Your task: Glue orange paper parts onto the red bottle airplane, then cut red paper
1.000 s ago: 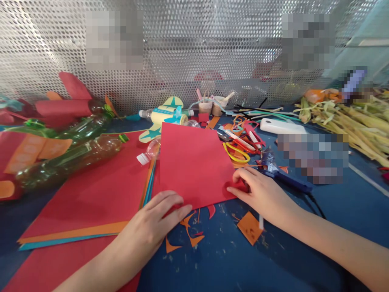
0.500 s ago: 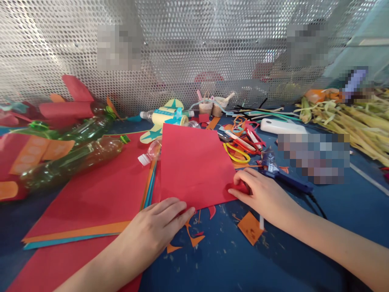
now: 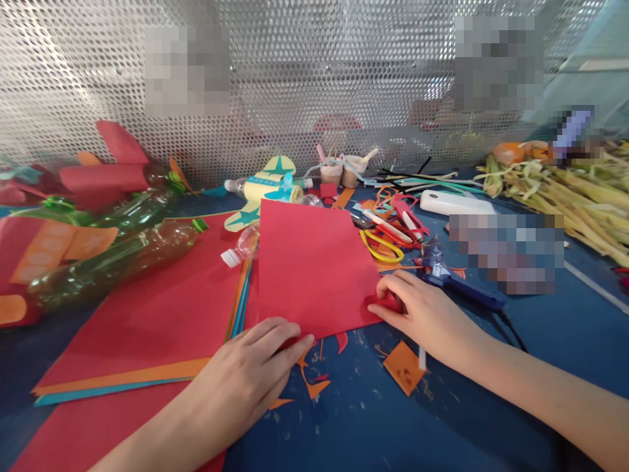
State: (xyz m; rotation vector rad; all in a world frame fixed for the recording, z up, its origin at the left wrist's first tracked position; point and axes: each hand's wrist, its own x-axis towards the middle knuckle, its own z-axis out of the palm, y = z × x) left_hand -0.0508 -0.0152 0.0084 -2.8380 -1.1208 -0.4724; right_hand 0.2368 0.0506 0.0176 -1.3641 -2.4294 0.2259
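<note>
A sheet of red paper (image 3: 314,269) is held raised in front of me, slightly tilted, above the blue table. My left hand (image 3: 265,357) is closed at its lower left edge, fingers and thumb together on the paper. At the lower right corner my right hand (image 3: 413,305) pinches the sheet, and the corner curls up between thumb and bent fingers. Orange paper scraps (image 3: 314,387) and a small orange square (image 3: 403,368) lie below the sheet. A stack of coloured paper (image 3: 147,321), red on top, is left of my left hand.
Plastic bottles (image 3: 118,262) with red and orange paper pieces lie on the left. Behind the sheet are a yellow paper-wrapped bottle (image 3: 270,191) and two cups (image 3: 331,174). Scissors with yellow handles (image 3: 383,248), a blue glue gun (image 3: 464,292) and corn husks (image 3: 574,203) are on the right.
Both hands keep their hold on the red sheet, almost still. The whole view has shifted very slightly.
</note>
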